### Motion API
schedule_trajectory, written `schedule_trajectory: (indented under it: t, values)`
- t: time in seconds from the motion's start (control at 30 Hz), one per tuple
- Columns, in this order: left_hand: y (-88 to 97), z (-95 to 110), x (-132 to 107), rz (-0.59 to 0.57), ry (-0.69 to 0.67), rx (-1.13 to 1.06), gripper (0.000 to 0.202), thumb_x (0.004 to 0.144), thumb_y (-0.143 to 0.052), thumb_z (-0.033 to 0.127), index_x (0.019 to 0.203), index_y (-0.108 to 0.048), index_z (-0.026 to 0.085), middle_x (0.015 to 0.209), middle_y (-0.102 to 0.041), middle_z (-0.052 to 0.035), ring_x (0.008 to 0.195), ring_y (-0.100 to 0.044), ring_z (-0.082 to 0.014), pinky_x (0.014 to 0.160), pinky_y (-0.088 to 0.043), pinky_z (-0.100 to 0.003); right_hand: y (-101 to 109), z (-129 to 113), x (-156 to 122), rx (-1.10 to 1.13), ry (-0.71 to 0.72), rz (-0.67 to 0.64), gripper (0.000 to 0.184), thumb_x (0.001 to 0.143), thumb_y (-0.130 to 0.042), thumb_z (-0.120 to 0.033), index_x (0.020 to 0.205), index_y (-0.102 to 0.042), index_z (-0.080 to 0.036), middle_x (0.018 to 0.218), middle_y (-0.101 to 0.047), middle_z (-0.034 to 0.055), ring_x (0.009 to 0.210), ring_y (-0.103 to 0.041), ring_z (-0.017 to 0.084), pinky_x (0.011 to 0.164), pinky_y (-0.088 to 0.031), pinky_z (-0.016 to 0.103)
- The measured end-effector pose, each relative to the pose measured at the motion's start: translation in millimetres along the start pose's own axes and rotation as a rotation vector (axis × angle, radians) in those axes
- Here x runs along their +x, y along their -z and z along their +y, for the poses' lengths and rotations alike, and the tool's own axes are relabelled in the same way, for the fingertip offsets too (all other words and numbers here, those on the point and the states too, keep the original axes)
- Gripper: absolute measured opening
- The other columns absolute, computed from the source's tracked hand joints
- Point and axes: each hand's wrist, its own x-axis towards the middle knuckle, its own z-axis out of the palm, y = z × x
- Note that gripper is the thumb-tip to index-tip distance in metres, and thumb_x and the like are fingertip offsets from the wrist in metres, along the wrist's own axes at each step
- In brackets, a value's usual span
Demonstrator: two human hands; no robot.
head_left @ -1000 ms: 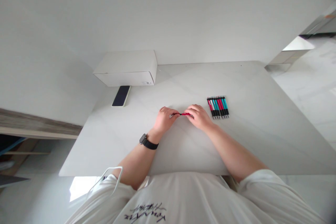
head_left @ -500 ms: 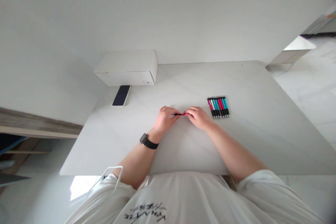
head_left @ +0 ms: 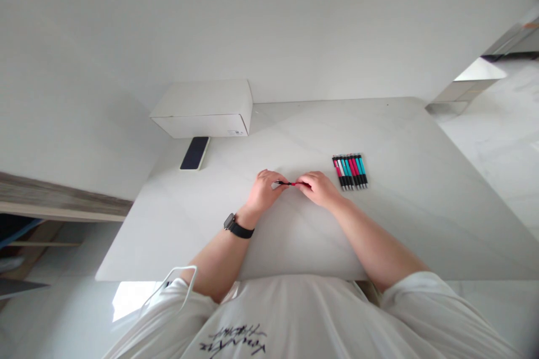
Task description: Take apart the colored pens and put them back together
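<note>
Both of my hands meet over the middle of a white table (head_left: 400,224). My left hand (head_left: 263,193), with a black watch on its wrist, pinches the dark tip end of a red pen (head_left: 292,183). My right hand (head_left: 320,188) is closed round the pen's red barrel. The pen lies level between the two hands, just above the tabletop. To the right of my right hand, a row of several pens (head_left: 350,171) in red, teal, white and black lies side by side on the table.
A closed white cardboard box (head_left: 204,108) stands at the table's far left against the wall. A dark phone (head_left: 194,153) lies flat just in front of it. A white cable (head_left: 168,283) hangs near my left elbow at the table's near edge.
My hands have drawn slightly closer together along the red pen, so less of its red barrel shows between them. Everything else on the table stays where it was.
</note>
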Motion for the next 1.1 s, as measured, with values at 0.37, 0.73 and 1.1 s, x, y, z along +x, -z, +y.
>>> schedule_trajectory:
  t: [0.37, 0.73, 1.1]
  values:
    - [0.0, 0.5, 0.0, -0.023, -0.015, -0.034, 0.007, 0.089, -0.077, 0.032, 0.094, -0.078, 0.027, 0.098, -0.08, -0.0027, 0.097, -0.072, -0.0232, 0.099, -0.054, -0.04, -2.2, -0.8, -0.4, 0.004, -0.016, -0.025, 0.021, 0.104, -0.058, -0.03, 0.091, -0.073, -0.025, 0.08, -0.074, 0.0025, 0.078, -0.068, 0.019, 0.078, -0.047, 0.032]
    - [0.3, -0.7, 0.2, 0.018, 0.04, -0.041, 0.01, 0.088, -0.079, 0.034, 0.096, -0.078, 0.027, 0.098, -0.079, -0.0028, 0.099, -0.071, -0.0239, 0.096, -0.054, -0.04, -0.2, -3.1, -3.3, 0.166, -0.09, 0.028, 0.018, 0.093, -0.072, -0.031, 0.109, -0.065, -0.026, 0.098, -0.075, 0.0036, 0.088, -0.07, 0.021, 0.08, -0.053, 0.033]
    - [-0.8, 1.1, -1.1, 0.01, 0.056, -0.042, 0.011, 0.088, -0.079, 0.035, 0.096, -0.079, 0.027, 0.098, -0.079, -0.0034, 0.1, -0.071, -0.0245, 0.094, -0.055, -0.039, 3.4, -3.7, 0.2, 0.019, 0.02, 0.03, 0.011, 0.101, -0.063, -0.03, 0.1, -0.073, -0.026, 0.091, -0.076, 0.0038, 0.086, -0.068, 0.022, 0.085, -0.049, 0.036]
